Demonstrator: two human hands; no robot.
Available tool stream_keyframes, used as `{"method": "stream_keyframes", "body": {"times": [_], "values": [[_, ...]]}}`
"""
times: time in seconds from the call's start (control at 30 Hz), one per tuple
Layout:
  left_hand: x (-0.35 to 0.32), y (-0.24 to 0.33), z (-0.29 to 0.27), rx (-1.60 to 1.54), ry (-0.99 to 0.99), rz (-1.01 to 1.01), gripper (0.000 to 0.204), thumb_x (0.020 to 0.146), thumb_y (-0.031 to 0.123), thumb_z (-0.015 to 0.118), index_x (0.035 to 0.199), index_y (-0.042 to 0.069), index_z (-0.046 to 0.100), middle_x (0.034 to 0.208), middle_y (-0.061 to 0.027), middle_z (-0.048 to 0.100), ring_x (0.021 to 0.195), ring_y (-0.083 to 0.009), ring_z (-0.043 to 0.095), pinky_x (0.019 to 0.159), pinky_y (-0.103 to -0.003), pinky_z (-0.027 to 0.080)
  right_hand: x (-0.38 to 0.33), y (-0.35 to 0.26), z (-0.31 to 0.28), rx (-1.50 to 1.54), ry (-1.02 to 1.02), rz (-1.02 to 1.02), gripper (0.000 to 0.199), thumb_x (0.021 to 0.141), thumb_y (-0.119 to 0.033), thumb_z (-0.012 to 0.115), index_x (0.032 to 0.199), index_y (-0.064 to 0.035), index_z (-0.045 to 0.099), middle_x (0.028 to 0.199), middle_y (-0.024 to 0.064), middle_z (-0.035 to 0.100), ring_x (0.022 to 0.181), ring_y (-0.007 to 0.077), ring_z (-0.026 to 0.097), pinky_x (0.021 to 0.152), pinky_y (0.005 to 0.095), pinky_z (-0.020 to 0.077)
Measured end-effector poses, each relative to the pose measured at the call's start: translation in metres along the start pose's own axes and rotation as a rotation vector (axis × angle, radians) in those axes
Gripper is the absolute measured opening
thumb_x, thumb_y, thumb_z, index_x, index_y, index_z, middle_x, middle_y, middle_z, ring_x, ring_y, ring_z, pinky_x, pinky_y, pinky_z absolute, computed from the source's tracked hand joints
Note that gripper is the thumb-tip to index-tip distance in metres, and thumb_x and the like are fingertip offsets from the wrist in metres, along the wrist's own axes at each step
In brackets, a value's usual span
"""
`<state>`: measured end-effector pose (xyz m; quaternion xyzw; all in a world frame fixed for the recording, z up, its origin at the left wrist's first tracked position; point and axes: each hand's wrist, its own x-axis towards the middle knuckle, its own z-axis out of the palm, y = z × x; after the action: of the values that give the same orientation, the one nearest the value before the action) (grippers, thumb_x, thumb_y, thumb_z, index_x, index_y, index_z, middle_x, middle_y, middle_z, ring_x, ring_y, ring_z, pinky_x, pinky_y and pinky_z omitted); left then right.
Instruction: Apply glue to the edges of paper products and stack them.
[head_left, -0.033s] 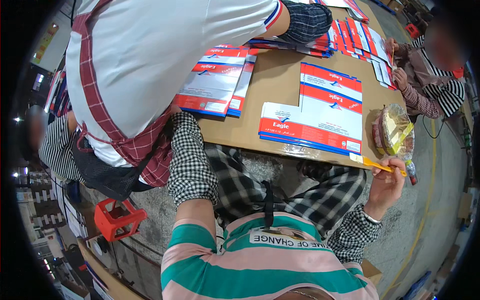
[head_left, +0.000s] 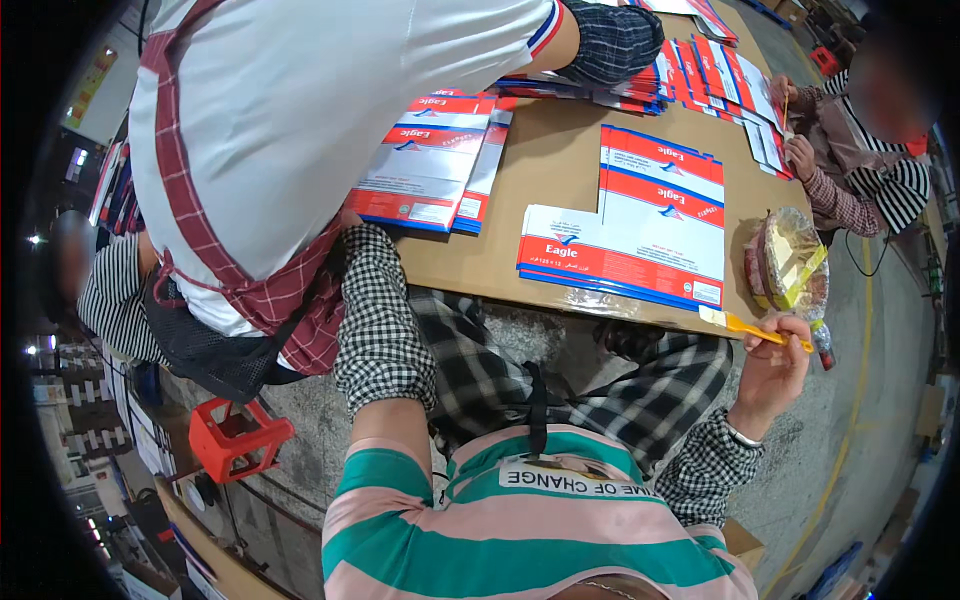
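My right hand [head_left: 775, 375], fingers pinched, grips the yellow handle of a flat paint brush [head_left: 742, 325] by the table's near right corner. Its pale bristles reach the lower right corner of a small stack of flat red, white and blue carton blanks [head_left: 655, 240]. Most of my left hand [head_left: 351, 217] is hidden by a co-worker's apron; only a bit shows beside another pile of flat cartons [head_left: 425, 165], and its fingers cannot be made out. Right of the stack is a plastic-lined tub [head_left: 790, 255] with pale, smeared material inside.
A co-worker in a white shirt and red checked apron [head_left: 280, 130] stands close on my left, leaning over the cardboard-topped table [head_left: 550, 150]. Across at the right, another person's hands [head_left: 795, 150] work at fanned cartons [head_left: 715, 80]. A red stool [head_left: 235, 435] stands on the floor.
The co-worker in white has shifted very slightly to the left. My hands, the brush and the cartons have not visibly moved.
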<state>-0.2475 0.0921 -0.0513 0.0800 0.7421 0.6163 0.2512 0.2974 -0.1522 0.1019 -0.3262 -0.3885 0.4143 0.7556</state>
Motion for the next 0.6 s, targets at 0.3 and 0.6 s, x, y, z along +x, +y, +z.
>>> {"method": "stream_keyframes", "body": {"times": [0.3, 0.6], "values": [[0.043, -0.004, -0.010, 0.108, 0.070, 0.132, 0.036, 0.080, 0.025, 0.055, 0.107, 0.001, 0.055, 0.081, -0.0189, 0.063, 0.074, -0.0317, 0.062, 0.062, -0.041, 0.052, 0.005, 0.005, 0.008, 0.024, -0.050, 0.006, 0.024, 0.087, -0.019, 0.043, 0.096, 0.0012, 0.051, 0.086, 0.0147, 0.053, 0.070, 0.0212, 0.052, 0.061, 0.0293, 0.0445], [-0.215, -0.020, -0.007, 0.396, -0.840, 0.987, 0.032, 0.077, 0.024, 0.067, 0.100, 0.003, 0.063, 0.095, -0.0135, 0.065, 0.086, -0.0256, 0.061, 0.076, -0.030, 0.046, 0.003, 0.006, 0.003, 0.068, 0.021, 0.050, 0.026, 0.087, -0.021, 0.043, 0.097, 0.0017, 0.052, 0.087, 0.0158, 0.056, 0.070, 0.0223, 0.056, 0.064, 0.0318, 0.0464]]}}
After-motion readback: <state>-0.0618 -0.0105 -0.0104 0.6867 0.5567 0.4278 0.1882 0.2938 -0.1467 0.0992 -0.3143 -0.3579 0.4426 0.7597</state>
